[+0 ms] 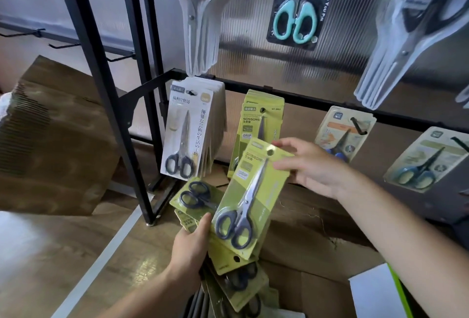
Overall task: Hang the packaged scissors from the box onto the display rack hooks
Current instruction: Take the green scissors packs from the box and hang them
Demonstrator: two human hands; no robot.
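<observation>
The black display rack (106, 104) framed the work, its slanted upright close on the left of the hands and a cross rail running behind the lower row. Below lay the open cardboard box (304, 254), with bare wooden floor (50, 254) to the left. The hung green packs (256, 114) sat just behind the held pack (250, 190), with a narrow gap between them and the white packs (187, 127). The held pack, in mid-air above the box, leaned with its long axis up and to the right, hang hole uppermost, blades pointing up, dark grey handles at the lower left, on a yellow-green card. The right hand (312, 165) had its grip pinching the pack's top corner. The left hand (190, 244) had its grip curled round a bundle (193, 198) of like packs.
</observation>
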